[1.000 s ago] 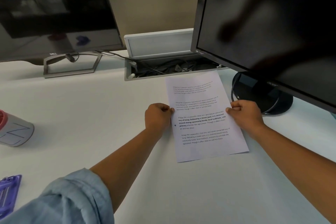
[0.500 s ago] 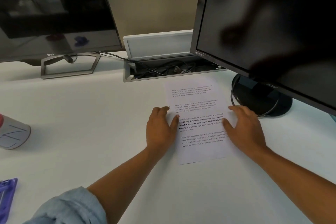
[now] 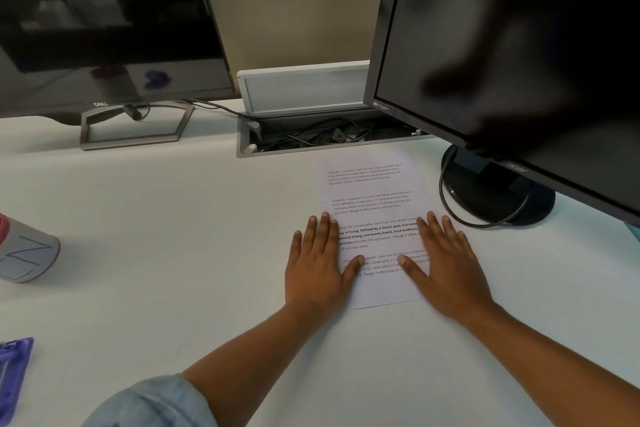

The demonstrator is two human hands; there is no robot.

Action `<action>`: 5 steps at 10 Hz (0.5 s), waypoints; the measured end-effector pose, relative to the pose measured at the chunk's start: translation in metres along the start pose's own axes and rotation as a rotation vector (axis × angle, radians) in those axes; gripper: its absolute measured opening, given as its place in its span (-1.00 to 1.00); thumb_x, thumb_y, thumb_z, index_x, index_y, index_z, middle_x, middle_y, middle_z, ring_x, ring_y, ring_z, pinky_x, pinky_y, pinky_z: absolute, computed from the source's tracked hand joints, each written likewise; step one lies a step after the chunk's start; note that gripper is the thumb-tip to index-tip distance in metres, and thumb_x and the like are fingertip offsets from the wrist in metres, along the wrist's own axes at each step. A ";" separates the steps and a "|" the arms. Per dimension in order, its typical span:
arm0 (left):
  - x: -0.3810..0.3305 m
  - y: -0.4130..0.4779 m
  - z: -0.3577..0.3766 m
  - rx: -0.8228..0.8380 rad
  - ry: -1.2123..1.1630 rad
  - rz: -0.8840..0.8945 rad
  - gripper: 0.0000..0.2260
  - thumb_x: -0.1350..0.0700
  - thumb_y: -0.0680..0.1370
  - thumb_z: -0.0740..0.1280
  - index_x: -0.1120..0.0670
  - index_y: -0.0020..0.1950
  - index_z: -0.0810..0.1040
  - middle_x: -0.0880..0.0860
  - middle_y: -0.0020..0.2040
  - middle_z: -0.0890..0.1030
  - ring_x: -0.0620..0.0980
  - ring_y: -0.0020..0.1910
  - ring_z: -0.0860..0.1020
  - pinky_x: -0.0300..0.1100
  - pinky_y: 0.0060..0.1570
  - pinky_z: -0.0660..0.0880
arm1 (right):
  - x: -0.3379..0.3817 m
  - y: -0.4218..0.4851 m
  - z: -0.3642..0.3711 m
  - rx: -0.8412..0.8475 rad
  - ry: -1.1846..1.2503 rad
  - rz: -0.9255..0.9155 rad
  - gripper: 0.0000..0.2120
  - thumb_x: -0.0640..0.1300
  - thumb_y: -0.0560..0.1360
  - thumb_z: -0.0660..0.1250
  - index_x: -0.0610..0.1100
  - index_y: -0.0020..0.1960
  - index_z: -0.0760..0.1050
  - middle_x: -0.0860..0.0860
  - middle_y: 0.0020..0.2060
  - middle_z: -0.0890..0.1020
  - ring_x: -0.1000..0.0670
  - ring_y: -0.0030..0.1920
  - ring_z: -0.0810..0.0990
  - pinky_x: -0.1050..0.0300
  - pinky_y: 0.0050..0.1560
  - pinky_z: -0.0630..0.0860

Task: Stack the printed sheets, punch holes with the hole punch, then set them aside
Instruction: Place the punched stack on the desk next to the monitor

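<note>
The left hand (image 3: 318, 263) lies flat and open, palm down, fingers spread, over the left edge of the printed sheets (image 3: 375, 218), its thumb reaching inward across the lower lines of text. The right hand (image 3: 446, 265) mirrors it, also flat and open with nothing gripped, pressing on the right edge of the same sheets, thumb pointing toward the left thumb with a strip of printed paper between them. The sheets lie flat on the white bench (image 3: 173, 218), slightly skewed, extending away from both sets of fingertips toward an open cable tray (image 3: 311, 139) set into the bench just beyond the paper's far end; how many sheets are in the pile cannot be told. Past the right hand's fingertips and to its right stands the round black base (image 3: 498, 194) of a dark monitor (image 3: 519, 45), with a cable looping in front of it. Well to the left of the left hand and further back is a second dark monitor (image 3: 104, 17) on an angular metal stand (image 3: 135, 130). Far left of the left hand, at the frame edge, a grey cup (image 3: 24, 253) lies on its side, and nearer the person on that side a purple plastic object (image 3: 14, 374) shows partly; what it is cannot be told. A light blue sleeve (image 3: 152, 402) covers the left upper arm.
</note>
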State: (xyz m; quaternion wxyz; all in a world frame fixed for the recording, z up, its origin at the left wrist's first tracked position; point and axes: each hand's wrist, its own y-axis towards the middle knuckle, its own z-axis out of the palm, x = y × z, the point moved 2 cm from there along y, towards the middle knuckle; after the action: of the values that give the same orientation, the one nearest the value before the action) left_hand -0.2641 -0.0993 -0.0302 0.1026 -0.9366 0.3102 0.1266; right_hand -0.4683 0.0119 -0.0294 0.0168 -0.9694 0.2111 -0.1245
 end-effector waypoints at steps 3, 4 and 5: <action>0.003 0.005 0.000 0.006 0.009 0.008 -0.29 -0.36 0.58 -0.16 0.01 0.60 -0.25 -0.05 0.61 -0.24 -0.04 0.56 -0.32 -0.06 0.49 -0.37 | 0.001 0.003 0.002 -0.001 -0.012 0.016 -0.15 0.46 0.47 -0.18 -0.02 0.60 -0.08 0.02 0.60 -0.04 -0.03 0.58 -0.15 -0.04 0.55 -0.11; 0.004 0.005 0.000 0.003 0.015 0.010 -0.29 -0.36 0.58 -0.17 0.00 0.59 -0.25 -0.06 0.61 -0.25 -0.04 0.56 -0.32 -0.05 0.49 -0.37 | 0.002 0.004 0.002 -0.007 -0.004 0.015 -0.15 0.46 0.47 -0.17 -0.02 0.60 -0.07 0.02 0.60 -0.03 -0.03 0.58 -0.14 -0.05 0.54 -0.10; 0.004 0.005 0.001 -0.002 0.020 0.009 -0.29 -0.37 0.58 -0.19 0.00 0.59 -0.26 -0.06 0.60 -0.26 -0.04 0.56 -0.33 -0.05 0.49 -0.36 | 0.002 0.004 0.002 0.000 -0.005 0.016 -0.14 0.46 0.46 -0.18 -0.01 0.60 -0.08 0.02 0.60 -0.04 -0.03 0.58 -0.14 -0.04 0.54 -0.11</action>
State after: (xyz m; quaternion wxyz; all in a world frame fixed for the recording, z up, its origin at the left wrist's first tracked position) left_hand -0.2639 -0.1052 -0.0332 0.0982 -0.9365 0.3153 0.1180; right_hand -0.4680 0.0079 -0.0313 0.0185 -0.9680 0.2187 -0.1219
